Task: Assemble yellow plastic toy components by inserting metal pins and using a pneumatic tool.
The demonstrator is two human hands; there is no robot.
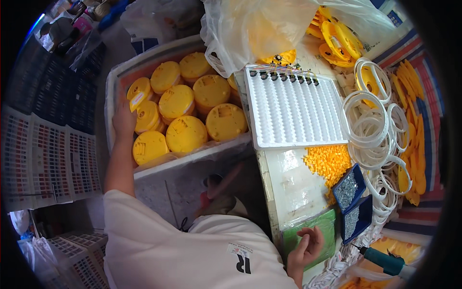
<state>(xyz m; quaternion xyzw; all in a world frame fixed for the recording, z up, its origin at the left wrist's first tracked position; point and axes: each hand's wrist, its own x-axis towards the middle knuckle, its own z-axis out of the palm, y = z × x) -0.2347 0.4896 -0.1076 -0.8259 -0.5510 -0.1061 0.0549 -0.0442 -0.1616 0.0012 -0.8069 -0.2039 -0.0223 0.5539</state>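
Observation:
My left hand [124, 119] reaches into the large white bin [113, 86] at its left wall, against the stacked yellow round cases. Beside its fingers, one yellow round case [138, 91] sits tilted at the left end, above another case [146, 115]. The fingertips are partly hidden, so whether they grip a case cannot be told. Several more yellow cases [186, 134] fill the bin in stacks. At the lower right, my right hand [307, 246] hovers over a green plastic-wrapped pack [325, 226], fingers loosely curled and apart, holding nothing.
On the worktable right of the bin lie a white foam tray [293, 113] with small wired parts, yellow small pieces [327, 161], and two blue trays of screws [349, 188]. White rings [368, 120] and a dark green power screwdriver [382, 260] lie farther right. Crates [53, 154] stand left.

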